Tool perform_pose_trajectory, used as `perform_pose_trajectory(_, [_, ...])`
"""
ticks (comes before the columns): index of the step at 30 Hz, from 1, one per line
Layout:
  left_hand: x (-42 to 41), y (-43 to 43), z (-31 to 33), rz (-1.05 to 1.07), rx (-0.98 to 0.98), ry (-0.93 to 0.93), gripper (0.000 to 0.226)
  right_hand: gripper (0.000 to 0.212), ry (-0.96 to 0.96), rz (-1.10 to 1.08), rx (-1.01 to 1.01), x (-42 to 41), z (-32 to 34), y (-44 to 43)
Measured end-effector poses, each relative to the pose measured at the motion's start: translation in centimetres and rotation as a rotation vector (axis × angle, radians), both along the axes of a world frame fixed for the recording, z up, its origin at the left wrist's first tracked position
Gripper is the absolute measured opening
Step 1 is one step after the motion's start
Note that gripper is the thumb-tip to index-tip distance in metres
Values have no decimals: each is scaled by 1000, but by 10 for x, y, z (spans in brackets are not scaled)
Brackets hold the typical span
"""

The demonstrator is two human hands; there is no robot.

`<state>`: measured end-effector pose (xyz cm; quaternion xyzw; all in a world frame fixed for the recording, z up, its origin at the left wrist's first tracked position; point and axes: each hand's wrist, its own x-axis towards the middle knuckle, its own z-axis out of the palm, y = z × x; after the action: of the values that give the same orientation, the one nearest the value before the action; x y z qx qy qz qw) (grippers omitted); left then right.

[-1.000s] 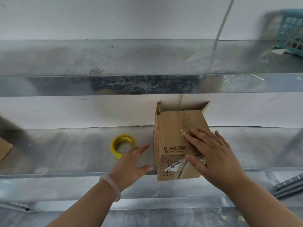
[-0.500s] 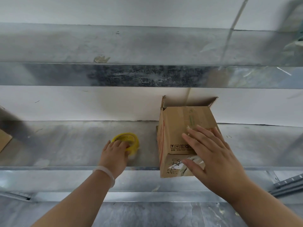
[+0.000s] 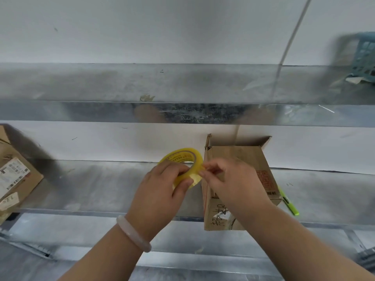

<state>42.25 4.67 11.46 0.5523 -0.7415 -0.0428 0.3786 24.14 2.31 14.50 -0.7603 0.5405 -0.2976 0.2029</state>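
A yellow roll of tape (image 3: 186, 157) is lifted above the metal shelf (image 3: 91, 185), just left of a small brown cardboard box (image 3: 241, 157). My left hand (image 3: 160, 191) grips the roll, thumb on its outer face and fingers through the hole. My right hand (image 3: 229, 179) pinches at the roll's right edge, where the tape end lies, with its fingers curled. The box stands on the shelf's front edge with its rear flaps up; my right hand and forearm hide much of its top and front.
A second cardboard box (image 3: 18, 173) with labels sits at the far left of the shelf. A green marker pen (image 3: 289, 201) lies right of the small box. A blue plastic basket (image 3: 363, 57) stands on the upper shelf (image 3: 182, 84) at the far right.
My left hand reached the tape roll and lifted it off the shelf toward the box. My right hand left the top of the box and came to the roll's edge.
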Motion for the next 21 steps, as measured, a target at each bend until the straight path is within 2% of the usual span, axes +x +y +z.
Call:
perform_pose_trajectory(2, [-3, 3, 5, 10, -9, -38, 31, 2, -65, -3, 40, -3, 4, 1])
perform_pose_trajectory(4, [-6, 5, 10, 16, -20, -83, 33, 11, -164, -13, 77, -7, 7, 2])
perform_pose_trajectory(10, [-7, 2, 28, 135, 92, -151, 55, 11, -374, -27, 192, -18, 18, 8])
perform_pose_trajectory(14, [-12, 2, 41, 198, 153, -92, 61, 11, -767, 5, 403, -17, 18, 10])
perform_pose_trajectory(16, [-16, 3, 45, 182, 150, -130, 59, 11, -900, 38, 495, -21, 20, 8])
perform_pose_trajectory(19, [-18, 1, 49, 171, 122, -136, 49, 33, -891, 111, 567, -30, 27, 4])
perform_pose_trajectory(21, [-17, 0, 49, 156, 135, -112, 56, 27, -696, 95, 510, -34, 31, 2])
